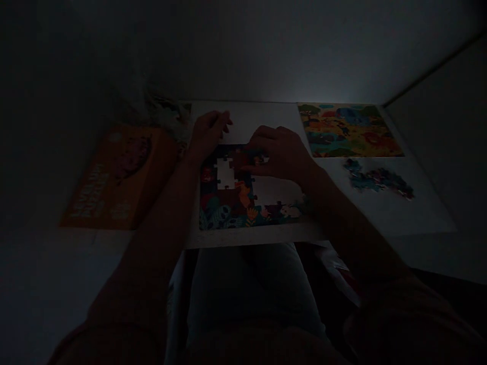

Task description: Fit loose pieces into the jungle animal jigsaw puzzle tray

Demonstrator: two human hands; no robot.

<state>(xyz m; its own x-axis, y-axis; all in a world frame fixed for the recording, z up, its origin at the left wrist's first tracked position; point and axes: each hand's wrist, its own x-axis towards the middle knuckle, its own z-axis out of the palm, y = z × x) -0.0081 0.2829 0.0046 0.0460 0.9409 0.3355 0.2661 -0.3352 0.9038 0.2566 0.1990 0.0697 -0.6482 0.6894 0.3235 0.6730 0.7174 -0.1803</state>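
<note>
Lying below and between the two hands in the head view, the partly filled puzzle sits on the white table. The right hand reaches over its upper part, thumb and fingertips spread at the pieces there; whether they grip one cannot be told. The left hand is at the puzzle's upper left corner, fingers loosely curled, and whether it holds anything cannot be told either. The right hand hides part of the puzzle's upper right. Deep gloom blurs the loose pieces to the right, and the orange box is partly covered by the left forearm.
</note>
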